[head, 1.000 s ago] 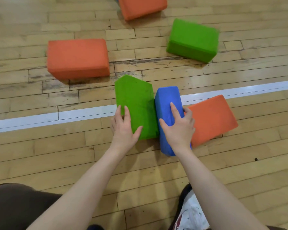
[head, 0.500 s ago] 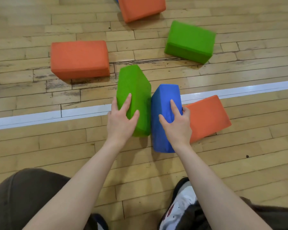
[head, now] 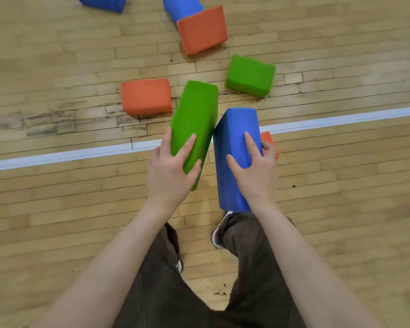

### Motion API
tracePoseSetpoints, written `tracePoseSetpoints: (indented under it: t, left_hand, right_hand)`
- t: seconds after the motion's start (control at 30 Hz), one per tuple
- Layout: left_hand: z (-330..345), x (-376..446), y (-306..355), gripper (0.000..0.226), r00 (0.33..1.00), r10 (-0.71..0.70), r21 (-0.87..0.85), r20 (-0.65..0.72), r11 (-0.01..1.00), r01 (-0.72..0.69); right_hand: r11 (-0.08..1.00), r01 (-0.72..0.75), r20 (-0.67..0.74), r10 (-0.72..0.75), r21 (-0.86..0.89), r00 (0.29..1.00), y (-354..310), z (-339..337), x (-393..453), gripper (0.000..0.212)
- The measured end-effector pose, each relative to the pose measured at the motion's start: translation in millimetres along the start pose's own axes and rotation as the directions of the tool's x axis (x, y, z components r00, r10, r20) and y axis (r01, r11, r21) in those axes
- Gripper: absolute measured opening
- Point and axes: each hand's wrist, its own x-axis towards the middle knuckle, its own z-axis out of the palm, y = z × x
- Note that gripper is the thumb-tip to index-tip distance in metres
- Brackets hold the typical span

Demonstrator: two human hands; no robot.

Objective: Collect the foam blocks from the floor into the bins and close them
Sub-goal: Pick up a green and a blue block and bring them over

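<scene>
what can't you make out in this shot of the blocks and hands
Head view only:
- Orange block by the white line: mostly hidden behind the blue block and the right hand.
- Two blue blocks at the top: cut off by the frame edge.
- Bins: none in view.
- Left hand palm contact on the green block: hidden by the hand itself.

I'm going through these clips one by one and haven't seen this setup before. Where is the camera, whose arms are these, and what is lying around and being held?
There is no machine here. A person wears a wide-angle camera on the head, looking down at their own arms, trousers and shoes. The left hand grips a green foam block, and the right hand grips a blue foam block. On the wooden floor beyond lie another green block, two orange blocks and two blue ones at the top edge. A third orange block peeks out behind the right hand. No bins are in view.
</scene>
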Motion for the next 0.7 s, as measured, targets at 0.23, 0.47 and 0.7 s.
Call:
tracePoseSetpoints:
  t: [0.23,0.47,0.7]
  left_hand:
    - [-135.5,-44.6,70.5,0.053,0.993,0.072,0.075,0.099,0.994,-0.079]
    - [-190.3,-82.3,60.4,0.052,0.924,0.314,0.031,0.218,0.944,-0.328]
    - [-213.0,-134.5,36.6,0.052,0.73,0.546,-0.042,0.412,0.811,-0.583]
  right_hand:
    - [0.995,-0.099,-0.005,0.099,0.023,0.995,-64.8,-115.3,-92.4,0.064]
    - [0.953,-0.292,-0.136,0.301,0.083,0.944,-99.9,-125.8,-189.4,0.065]
    - [0.793,-0.563,-0.227,0.607,0.231,0.762,-112.6,-98.6,-313.6,0.064]
